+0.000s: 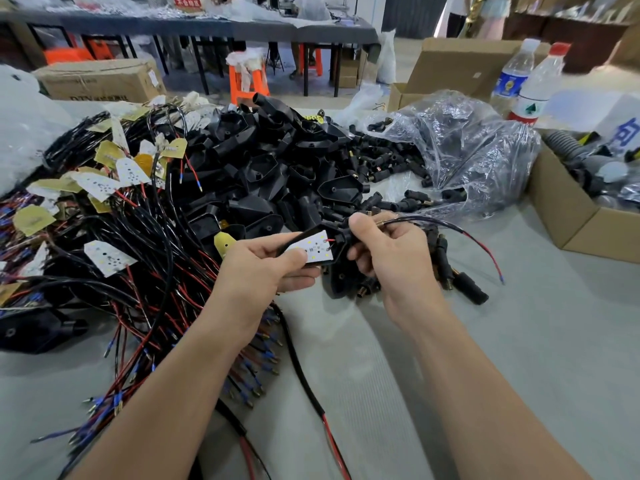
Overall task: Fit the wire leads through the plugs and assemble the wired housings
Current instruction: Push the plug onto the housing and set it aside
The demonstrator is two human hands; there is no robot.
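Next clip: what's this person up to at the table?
A person is assembling a wired housing. The left hand pinches a white LED board at the open mouth of a black housing. The right hand grips the housing's neck, where the wire lead trails out to the right. Heaps of wired boards, empty housings and plugs wait on the table.

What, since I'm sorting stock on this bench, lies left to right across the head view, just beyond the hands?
tangle of wired LED boards → pile of black housings → loose black plugs → clear plastic bag → open cardboard box
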